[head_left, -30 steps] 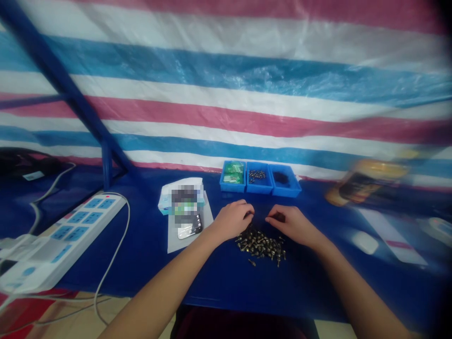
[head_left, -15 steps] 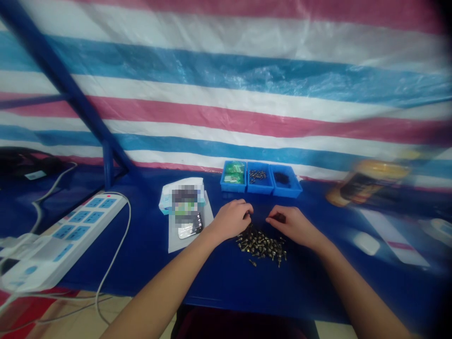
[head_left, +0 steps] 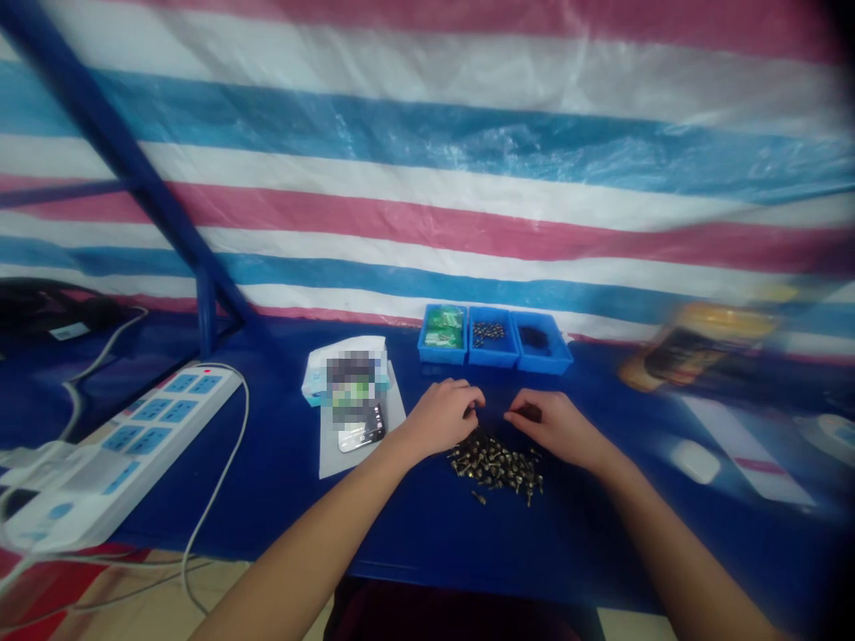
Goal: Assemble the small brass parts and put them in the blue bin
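A heap of several small brass-coloured metal parts (head_left: pixel 498 465) lies on the blue table (head_left: pixel 427 525) in front of me. My left hand (head_left: pixel 442 414) rests at the heap's upper left edge, fingers curled into a pinch; what they hold is too small to name. My right hand (head_left: pixel 554 425) sits at the heap's upper right, thumb and forefinger pinched on something small and dark. The two fingertips point at each other, a short gap apart.
Three joined blue bins (head_left: pixel 492 336) stand behind the hands, holding green packets, metal parts and dark bits. A phone (head_left: pixel 361 427) lies on white paper by a tissue pack (head_left: pixel 347 365). A white power strip (head_left: pixel 120 445) lies left. A yellow-lidded jar (head_left: pixel 695 343) and a white mouse (head_left: pixel 695 460) are right.
Both hands stay at the heap; the left hand's fingers have shifted slightly toward the right hand. Nothing else has moved.
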The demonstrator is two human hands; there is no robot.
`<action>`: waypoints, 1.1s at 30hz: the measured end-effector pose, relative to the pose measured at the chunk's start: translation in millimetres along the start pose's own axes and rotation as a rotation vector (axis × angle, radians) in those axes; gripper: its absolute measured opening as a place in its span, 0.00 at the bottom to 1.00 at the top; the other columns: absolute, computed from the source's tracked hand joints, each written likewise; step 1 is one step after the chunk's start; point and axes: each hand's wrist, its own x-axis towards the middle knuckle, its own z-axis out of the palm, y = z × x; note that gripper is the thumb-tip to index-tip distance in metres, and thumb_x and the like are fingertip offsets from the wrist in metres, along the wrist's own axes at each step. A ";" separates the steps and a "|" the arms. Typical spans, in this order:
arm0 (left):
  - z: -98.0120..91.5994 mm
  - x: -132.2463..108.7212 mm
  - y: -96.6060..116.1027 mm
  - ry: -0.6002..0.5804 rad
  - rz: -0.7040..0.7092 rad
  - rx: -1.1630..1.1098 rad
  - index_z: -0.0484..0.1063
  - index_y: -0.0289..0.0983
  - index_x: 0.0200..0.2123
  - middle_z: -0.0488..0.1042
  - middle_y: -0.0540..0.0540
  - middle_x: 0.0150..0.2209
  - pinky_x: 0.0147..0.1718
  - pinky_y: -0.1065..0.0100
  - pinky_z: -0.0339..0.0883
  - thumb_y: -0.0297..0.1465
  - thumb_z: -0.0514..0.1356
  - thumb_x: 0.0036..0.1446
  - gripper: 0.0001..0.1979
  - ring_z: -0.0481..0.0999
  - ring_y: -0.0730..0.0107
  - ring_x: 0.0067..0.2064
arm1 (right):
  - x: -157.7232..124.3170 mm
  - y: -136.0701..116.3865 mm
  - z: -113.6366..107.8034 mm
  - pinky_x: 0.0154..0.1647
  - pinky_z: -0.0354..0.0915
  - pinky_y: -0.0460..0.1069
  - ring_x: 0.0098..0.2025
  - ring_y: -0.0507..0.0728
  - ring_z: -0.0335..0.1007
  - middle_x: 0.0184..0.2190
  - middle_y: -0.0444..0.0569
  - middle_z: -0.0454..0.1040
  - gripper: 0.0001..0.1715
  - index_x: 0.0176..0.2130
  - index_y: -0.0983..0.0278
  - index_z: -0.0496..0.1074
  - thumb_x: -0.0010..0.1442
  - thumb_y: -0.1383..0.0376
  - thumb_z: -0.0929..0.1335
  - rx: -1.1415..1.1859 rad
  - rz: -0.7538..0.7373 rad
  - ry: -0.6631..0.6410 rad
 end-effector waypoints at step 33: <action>-1.9 2.2 -0.9 0.127 0.062 -0.144 0.73 0.40 0.44 0.73 0.48 0.46 0.48 0.65 0.67 0.23 0.50 0.63 0.14 0.74 0.68 0.46 | -0.6 -0.6 -0.3 0.27 0.58 0.47 0.26 0.53 0.66 0.25 0.42 0.73 0.10 0.33 0.61 0.73 0.61 0.58 0.67 -0.003 0.004 0.002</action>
